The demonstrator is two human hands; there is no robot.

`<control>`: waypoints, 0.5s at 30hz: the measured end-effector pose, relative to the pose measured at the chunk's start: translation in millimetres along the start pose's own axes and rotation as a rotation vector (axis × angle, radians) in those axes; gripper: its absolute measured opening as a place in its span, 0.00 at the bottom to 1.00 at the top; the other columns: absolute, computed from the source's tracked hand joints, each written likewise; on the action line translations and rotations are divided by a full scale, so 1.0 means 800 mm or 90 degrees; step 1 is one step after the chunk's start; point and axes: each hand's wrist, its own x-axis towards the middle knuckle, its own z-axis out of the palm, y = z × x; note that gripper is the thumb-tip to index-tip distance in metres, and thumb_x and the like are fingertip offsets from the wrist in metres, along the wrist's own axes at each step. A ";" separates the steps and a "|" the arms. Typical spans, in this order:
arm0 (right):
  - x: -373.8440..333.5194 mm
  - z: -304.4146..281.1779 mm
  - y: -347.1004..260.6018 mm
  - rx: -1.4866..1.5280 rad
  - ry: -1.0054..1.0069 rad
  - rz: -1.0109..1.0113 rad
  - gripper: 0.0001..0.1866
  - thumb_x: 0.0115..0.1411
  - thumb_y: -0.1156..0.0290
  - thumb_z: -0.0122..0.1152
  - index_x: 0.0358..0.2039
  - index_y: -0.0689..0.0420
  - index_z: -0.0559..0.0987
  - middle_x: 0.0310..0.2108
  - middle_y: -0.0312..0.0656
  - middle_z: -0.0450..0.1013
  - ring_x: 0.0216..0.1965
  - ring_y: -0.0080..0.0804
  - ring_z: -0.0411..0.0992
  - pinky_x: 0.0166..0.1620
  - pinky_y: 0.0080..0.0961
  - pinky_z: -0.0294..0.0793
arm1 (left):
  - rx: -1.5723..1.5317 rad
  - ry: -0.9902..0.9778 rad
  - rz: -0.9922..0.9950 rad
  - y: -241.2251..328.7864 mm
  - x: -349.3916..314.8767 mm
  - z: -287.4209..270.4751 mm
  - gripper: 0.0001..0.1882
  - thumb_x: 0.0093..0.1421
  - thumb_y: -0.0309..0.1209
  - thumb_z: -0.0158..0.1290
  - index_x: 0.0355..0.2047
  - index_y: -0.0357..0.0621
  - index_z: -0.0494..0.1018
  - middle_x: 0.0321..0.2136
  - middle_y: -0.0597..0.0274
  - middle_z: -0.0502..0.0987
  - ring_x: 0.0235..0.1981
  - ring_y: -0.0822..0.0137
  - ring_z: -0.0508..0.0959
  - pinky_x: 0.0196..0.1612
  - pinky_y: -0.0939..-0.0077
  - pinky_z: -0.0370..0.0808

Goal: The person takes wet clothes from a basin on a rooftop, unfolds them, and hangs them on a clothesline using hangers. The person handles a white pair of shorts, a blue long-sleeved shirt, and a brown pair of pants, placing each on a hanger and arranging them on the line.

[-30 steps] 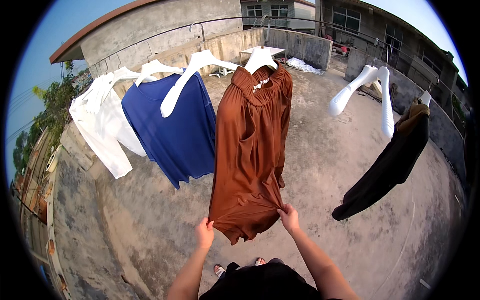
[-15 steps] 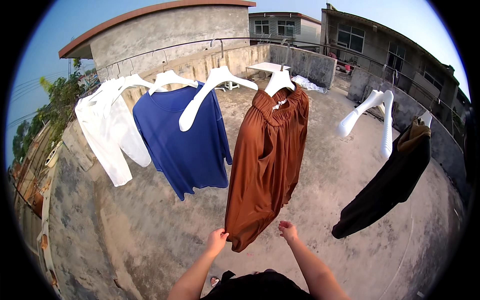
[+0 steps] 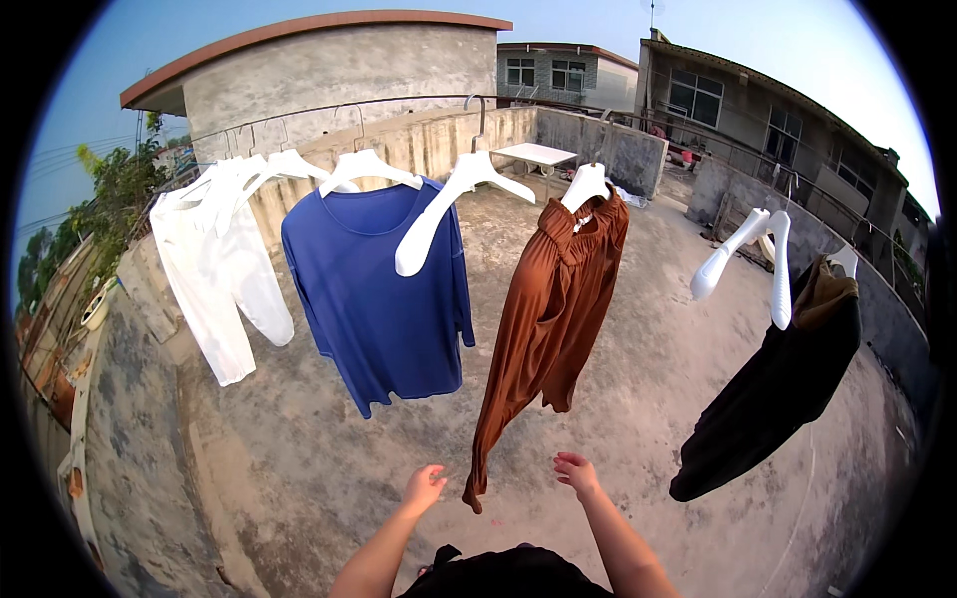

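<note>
Brown gathered-waist trousers (image 3: 548,309) hang from a white hanger (image 3: 588,185) in front of me, their lower end narrow and swung to one side. Just left of that end is my left hand (image 3: 426,488), fingers apart and touching nothing. My right hand (image 3: 576,472) hovers to the right of the trousers, its fingers stretched out and also holding nothing. A blue long-sleeved top (image 3: 384,299) hangs to the left, and a bare white hanger (image 3: 469,199) is between it and the trousers.
White trousers (image 3: 224,289) and several white hangers hang at the far left. To the right are bare white hangers (image 3: 781,264) and a black garment (image 3: 773,399). A metal rail (image 3: 399,98) carries them. Behind stand a white table (image 3: 535,153) and a low concrete wall (image 3: 598,140).
My left hand has let go of the brown trousers' lower edge and moved slightly left. The trousers have swung and narrowed at the bottom. The garments sway.
</note>
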 end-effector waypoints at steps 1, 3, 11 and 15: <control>-0.003 0.009 -0.004 0.006 -0.004 -0.004 0.16 0.57 0.72 0.57 0.48 0.57 0.73 0.43 0.37 0.74 0.39 0.26 0.72 0.41 0.28 0.73 | -0.005 0.017 -0.011 -0.013 -0.003 -0.011 0.19 0.52 0.31 0.59 0.45 0.45 0.73 0.40 0.57 0.76 0.32 0.64 0.78 0.36 0.69 0.74; -0.009 0.024 -0.006 0.023 -0.006 -0.013 0.16 0.58 0.72 0.57 0.48 0.57 0.72 0.43 0.37 0.74 0.39 0.26 0.72 0.41 0.28 0.73 | -0.017 0.041 -0.028 -0.031 -0.009 -0.033 0.20 0.51 0.32 0.60 0.45 0.44 0.73 0.39 0.56 0.76 0.32 0.65 0.78 0.36 0.69 0.75; -0.019 0.048 -0.015 0.007 0.013 -0.031 0.16 0.57 0.73 0.55 0.48 0.58 0.72 0.43 0.37 0.74 0.39 0.26 0.72 0.41 0.28 0.73 | 0.017 0.035 -0.094 -0.011 -0.044 -0.123 0.20 0.52 0.32 0.59 0.45 0.42 0.72 0.40 0.57 0.75 0.31 0.65 0.78 0.38 0.71 0.74; -0.009 0.010 -0.020 -0.004 0.055 -0.018 0.17 0.55 0.73 0.56 0.47 0.57 0.73 0.42 0.36 0.74 0.40 0.26 0.72 0.41 0.28 0.73 | 0.009 -0.006 -0.043 -0.006 -0.038 -0.105 0.20 0.53 0.32 0.59 0.46 0.41 0.72 0.41 0.56 0.75 0.32 0.65 0.78 0.38 0.70 0.74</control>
